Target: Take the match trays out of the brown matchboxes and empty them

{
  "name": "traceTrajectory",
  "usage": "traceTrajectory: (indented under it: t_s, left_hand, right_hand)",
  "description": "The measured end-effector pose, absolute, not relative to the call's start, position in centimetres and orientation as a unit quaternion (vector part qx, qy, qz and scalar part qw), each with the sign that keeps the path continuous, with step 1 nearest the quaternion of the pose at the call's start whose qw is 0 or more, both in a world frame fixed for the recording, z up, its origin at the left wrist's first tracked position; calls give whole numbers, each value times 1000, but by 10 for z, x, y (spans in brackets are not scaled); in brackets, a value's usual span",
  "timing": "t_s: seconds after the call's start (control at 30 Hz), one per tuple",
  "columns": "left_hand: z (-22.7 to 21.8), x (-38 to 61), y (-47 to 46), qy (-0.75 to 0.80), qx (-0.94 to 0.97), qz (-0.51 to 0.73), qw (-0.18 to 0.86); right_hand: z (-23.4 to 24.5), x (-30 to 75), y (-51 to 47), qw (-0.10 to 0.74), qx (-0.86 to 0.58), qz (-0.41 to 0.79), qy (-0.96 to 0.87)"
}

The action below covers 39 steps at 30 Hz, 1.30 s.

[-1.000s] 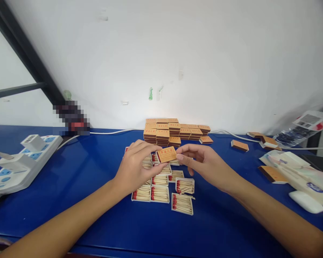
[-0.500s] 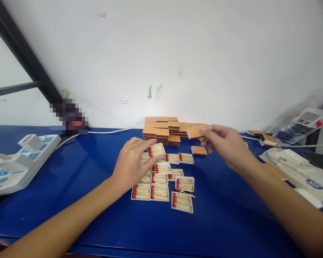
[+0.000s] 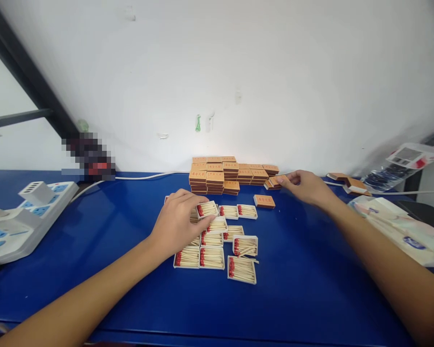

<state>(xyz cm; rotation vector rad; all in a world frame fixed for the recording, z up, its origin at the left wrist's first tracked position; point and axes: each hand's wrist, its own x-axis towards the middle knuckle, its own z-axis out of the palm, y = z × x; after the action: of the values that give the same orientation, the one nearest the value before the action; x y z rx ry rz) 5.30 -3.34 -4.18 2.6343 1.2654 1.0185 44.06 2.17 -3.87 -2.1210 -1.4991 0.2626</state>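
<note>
My left hand (image 3: 179, 218) pinches a white matchbox tray (image 3: 207, 209) full of red-tipped matches between thumb and fingers, over several other filled trays (image 3: 211, 259) on the blue table. Part of those trays is hidden behind the hand. At the right end of the matchbox stack, my right hand (image 3: 305, 186) has thumb and fingers on an orange matchbox (image 3: 278, 181), which lies against another one. A single closed matchbox (image 3: 264, 201) rests in front of the stack. One loose match pokes out beside the two nearest right-hand trays.
Stacked orange matchboxes (image 3: 215, 176) stand along the wall. A white power strip (image 3: 50, 219) with plugs is on the left. To the right lie a few matchboxes (image 3: 356, 186), a tissue pack (image 3: 401, 233) and a clear plastic bag (image 3: 394, 168). A white cable (image 3: 148, 178) runs along the back.
My right hand has lowered the orange matchbox to the right end of the stack. The tray in my left hand sits slightly lower, close to the other trays.
</note>
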Motion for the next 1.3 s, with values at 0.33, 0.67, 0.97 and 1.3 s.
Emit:
traceTrajectory:
  t_s: [0.33, 0.67, 0.97, 1.3]
  left_hand:
    - [-43, 53, -34, 410, 854, 319, 31]
    - [-41, 54, -34, 413, 853, 318, 32]
    - [-40, 52, -33, 417, 853, 311, 29]
    - [-40, 51, -30, 419, 857, 298, 24]
  right_hand:
    - [-54, 451, 28, 191, -755, 68, -624]
    - [-65, 444, 32, 199, -761, 38, -616]
    - [-43, 448, 22, 164, -742, 53, -648]
    - [-28, 456, 17, 148, -756, 64, -634]
